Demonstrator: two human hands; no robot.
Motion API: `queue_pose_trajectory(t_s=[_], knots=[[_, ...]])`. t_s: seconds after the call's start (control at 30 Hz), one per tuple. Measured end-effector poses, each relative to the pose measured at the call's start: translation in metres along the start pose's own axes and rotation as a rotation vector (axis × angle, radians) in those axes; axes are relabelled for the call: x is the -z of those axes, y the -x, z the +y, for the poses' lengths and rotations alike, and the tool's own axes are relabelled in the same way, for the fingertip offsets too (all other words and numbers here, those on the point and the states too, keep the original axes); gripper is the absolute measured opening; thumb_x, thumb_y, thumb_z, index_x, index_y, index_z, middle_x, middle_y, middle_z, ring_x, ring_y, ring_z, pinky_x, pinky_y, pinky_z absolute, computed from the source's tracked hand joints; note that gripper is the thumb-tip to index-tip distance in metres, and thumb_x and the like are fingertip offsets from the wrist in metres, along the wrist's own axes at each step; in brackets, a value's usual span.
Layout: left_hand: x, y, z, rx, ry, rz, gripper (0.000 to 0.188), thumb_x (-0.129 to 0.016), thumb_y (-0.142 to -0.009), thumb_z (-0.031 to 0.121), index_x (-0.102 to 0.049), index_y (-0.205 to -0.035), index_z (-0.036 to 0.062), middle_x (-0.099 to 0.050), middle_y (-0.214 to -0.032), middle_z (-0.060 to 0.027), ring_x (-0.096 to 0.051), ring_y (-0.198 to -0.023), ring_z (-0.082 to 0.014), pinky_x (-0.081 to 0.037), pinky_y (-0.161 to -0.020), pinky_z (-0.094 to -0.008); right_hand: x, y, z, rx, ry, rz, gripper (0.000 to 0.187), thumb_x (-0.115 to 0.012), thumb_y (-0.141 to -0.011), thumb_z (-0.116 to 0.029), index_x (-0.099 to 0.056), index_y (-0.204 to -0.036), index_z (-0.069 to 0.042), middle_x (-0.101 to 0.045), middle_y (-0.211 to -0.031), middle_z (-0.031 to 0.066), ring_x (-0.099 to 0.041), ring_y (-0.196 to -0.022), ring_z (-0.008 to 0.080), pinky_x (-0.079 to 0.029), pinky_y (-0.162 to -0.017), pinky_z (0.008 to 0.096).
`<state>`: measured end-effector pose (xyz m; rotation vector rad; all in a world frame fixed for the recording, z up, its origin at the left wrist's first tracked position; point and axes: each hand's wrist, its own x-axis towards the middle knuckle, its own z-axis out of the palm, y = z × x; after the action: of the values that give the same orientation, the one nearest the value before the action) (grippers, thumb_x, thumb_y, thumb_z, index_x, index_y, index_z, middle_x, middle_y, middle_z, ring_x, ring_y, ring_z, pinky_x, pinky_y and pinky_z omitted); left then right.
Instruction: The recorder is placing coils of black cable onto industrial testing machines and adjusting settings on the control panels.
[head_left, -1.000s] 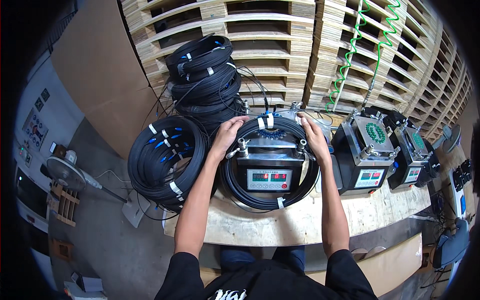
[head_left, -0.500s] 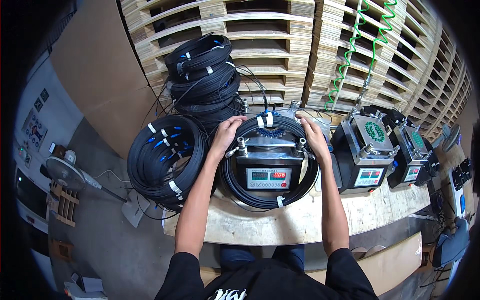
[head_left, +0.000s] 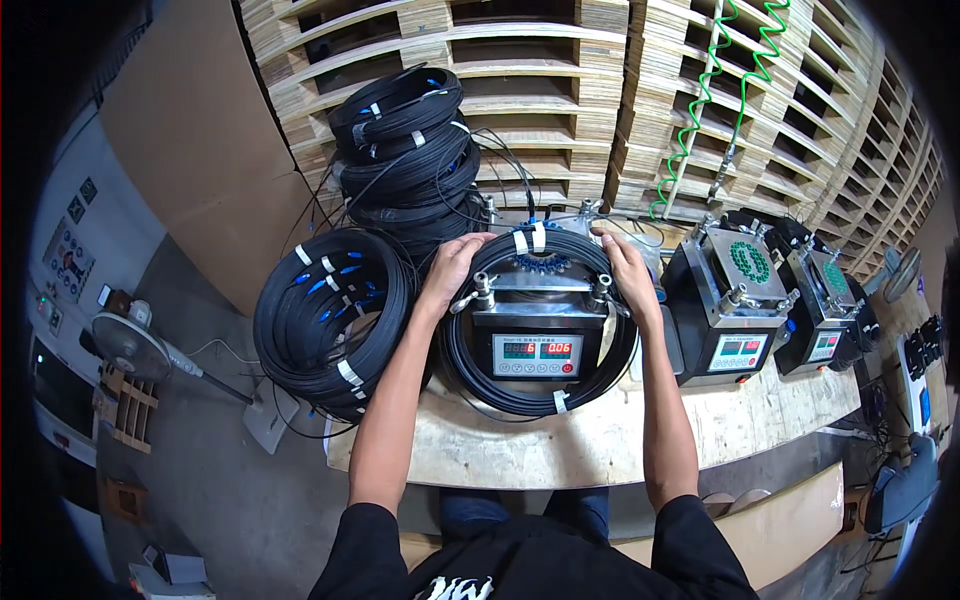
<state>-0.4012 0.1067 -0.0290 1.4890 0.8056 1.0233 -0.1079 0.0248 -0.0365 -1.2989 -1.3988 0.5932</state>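
Observation:
A coil of black cable (head_left: 530, 404) with white ties rings a silver and black benchtop machine (head_left: 538, 322), which has a display and buttons on its front. My left hand (head_left: 455, 272) curves around the coil's upper left side, and my right hand (head_left: 628, 278) grips its upper right side. Some fingertips are out of sight behind the coil. Blue connectors (head_left: 543, 265) sit in a ring on the machine's top, partly covered by the coil's upper edge. Knobbed posts stand at the machine's front corners, inside the loop.
Stacked black cable coils with blue-tipped ends stand left (head_left: 300, 372) and behind left (head_left: 410, 200). Two similar machines (head_left: 735, 300) with green rings on top are at right on the wooden table (head_left: 490, 455). Wooden pallets (head_left: 520, 95) rise behind; green coiled hoses (head_left: 690, 130) hang there.
Both hands and the coil stay practically still. More of the machine's left readout is lit in red. A green hose at the back has swung slightly left.

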Motion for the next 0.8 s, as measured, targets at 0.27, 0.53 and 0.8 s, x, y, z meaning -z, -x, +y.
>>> queue_pose_trajectory(t_s=[0.27, 0.53, 0.8], knots=[[0.003, -0.001, -0.007, -0.055, -0.077, 0.101, 0.032, -0.052, -0.101, 0.017, -0.07, -0.12, -0.0007, -0.071, -0.109, -0.0071, -0.064, -0.098, -0.0107, -0.048, -0.089, -0.0227, -0.003, 0.0, 0.001, 0.048, -0.014, 0.008, 0.043, -0.046, -0.108, -0.031, -0.061, -0.133, -0.001, -0.069, -0.111, 0.0119, -0.058, -0.104, 0.0163, -0.043, -0.097, 0.0295], [0.0, 0.0, 0.0, -0.02, -0.019, 0.031, 0.036, -0.051, -0.102, 0.02, -0.067, -0.126, -0.0005, -0.071, -0.115, -0.0079, -0.063, -0.106, -0.0129, -0.046, -0.095, -0.0245, 0.001, 0.0, -0.001, 0.034, -0.029, -0.01, 0.042, -0.046, -0.108, -0.029, -0.059, -0.137, -0.002, -0.066, -0.123, 0.0098, -0.056, -0.11, 0.0169, -0.04, -0.102, 0.0281], [0.006, -0.003, -0.006, -0.015, -0.039, -0.016, 0.038, -0.046, -0.103, 0.021, -0.067, -0.126, -0.0012, -0.068, -0.124, -0.0095, -0.061, -0.112, -0.0151, -0.044, -0.101, -0.0268, 0.001, 0.0, 0.002, 0.006, -0.005, -0.007, 0.042, -0.047, -0.107, -0.03, -0.061, -0.132, 0.0, -0.069, -0.123, 0.0167, -0.059, -0.116, 0.0202, -0.042, -0.102, 0.0315]])
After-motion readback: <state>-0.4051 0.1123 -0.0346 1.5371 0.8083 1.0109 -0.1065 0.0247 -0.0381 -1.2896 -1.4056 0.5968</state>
